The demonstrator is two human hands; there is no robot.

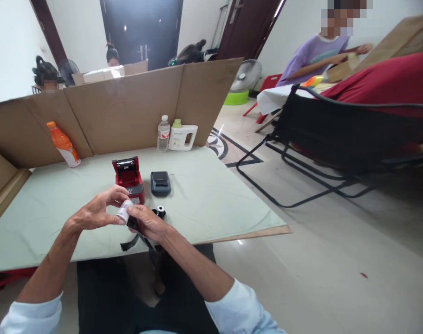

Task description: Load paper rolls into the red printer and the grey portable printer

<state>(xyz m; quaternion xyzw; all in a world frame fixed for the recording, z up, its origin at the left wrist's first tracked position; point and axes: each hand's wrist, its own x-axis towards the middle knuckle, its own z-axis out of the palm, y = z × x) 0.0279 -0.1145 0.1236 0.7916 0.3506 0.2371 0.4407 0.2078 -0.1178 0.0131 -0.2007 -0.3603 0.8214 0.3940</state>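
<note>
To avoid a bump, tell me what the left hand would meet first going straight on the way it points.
The left hand would likely meet the open red printer first; depth is unclear, so it might pass above.

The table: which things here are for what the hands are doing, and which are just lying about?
Probably for the job:
white roll, in the left hand and right hand
black strip, by the right hand
red printer, lid open

Probably just lying about:
orange bottle
clear bottle
white jug
blue-grey device, maybe
</note>
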